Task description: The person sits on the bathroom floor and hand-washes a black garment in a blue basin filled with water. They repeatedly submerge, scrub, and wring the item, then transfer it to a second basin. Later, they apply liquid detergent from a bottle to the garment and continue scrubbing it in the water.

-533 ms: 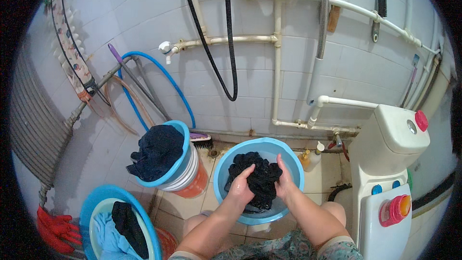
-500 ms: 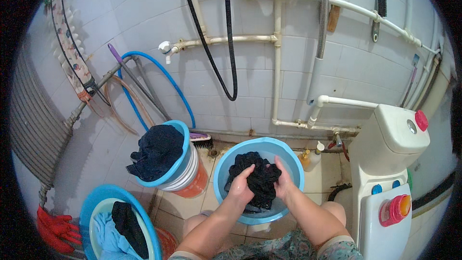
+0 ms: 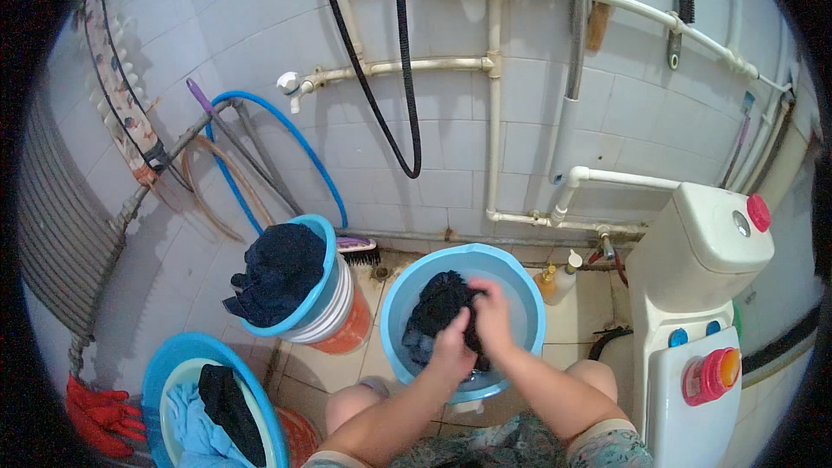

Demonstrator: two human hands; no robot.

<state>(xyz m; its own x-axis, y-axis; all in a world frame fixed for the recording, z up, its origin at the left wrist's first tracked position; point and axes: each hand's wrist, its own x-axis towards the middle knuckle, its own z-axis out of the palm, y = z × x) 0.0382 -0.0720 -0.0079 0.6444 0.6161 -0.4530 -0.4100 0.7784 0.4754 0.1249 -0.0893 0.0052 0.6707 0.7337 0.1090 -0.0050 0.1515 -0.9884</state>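
A dark, bunched-up black garment lies in the light blue basin between my knees, with water around it. My left hand is closed on the garment's near side, thumb up. My right hand grips the right side of the same cloth, its fingers bent over the top and slightly smeared by motion. The two hands are close together, and part of the cloth between them is hidden. Greyish-blue fabric shows at the lower left of the bundle.
Dark clothes fill a blue basin on a bucket to the left. Nearer stands another basin with blue and black cloth. Pump bottles stand right of the washing basin, beside the toilet. Red gloves hang at far left.
My right hand has moved inward and turned over the cloth, nearer my left hand. My left hand has shifted slightly right. The garment is bunched more to the left in the basin.
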